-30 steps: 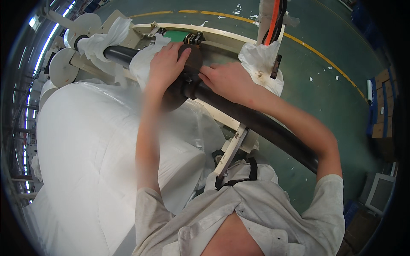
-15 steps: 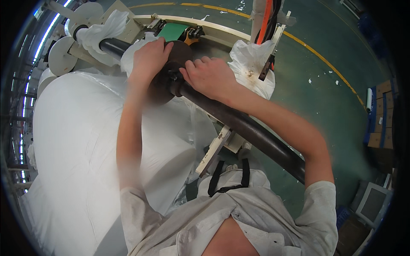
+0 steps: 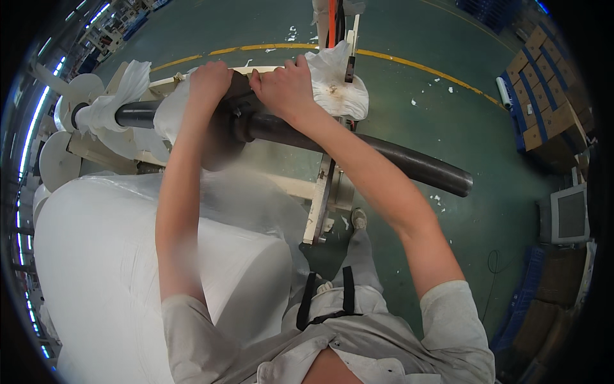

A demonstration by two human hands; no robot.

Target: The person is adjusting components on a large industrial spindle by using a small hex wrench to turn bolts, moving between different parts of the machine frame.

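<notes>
1. Hands first: I see the left hand (image 3: 208, 80) curled over the top of the collar (image 3: 233, 118), fingers clenched on it; the right hand (image 3: 286, 86) grips just beside it, fingers wrapped over the shaft (image 3: 358, 150) where collar and shaft meet.

2. Collar sits between the two hands, under the knuckles, partly hidden by them; the shaft runs from the white wrap (image 3: 112, 105) at the far left, through both grips, to a free end at the right, well clear of the frame (image 3: 323, 195).

3. Risk, as I judge it: the free end is unsupported; if either grip slackens the shaft could tip or roll off the frame, toward the shoe (image 3: 358, 219) below.

4. Second risk: fingers lie tight against the collar's edge; a sudden slide along the shaft could pinch them.

5. Third: loose white sheet (image 3: 336, 83) lies touching the right hand; it could snag in the grip.

6. Big roll (image 3: 141, 275) stands close below the left forearm, leaving little elbow room.
</notes>
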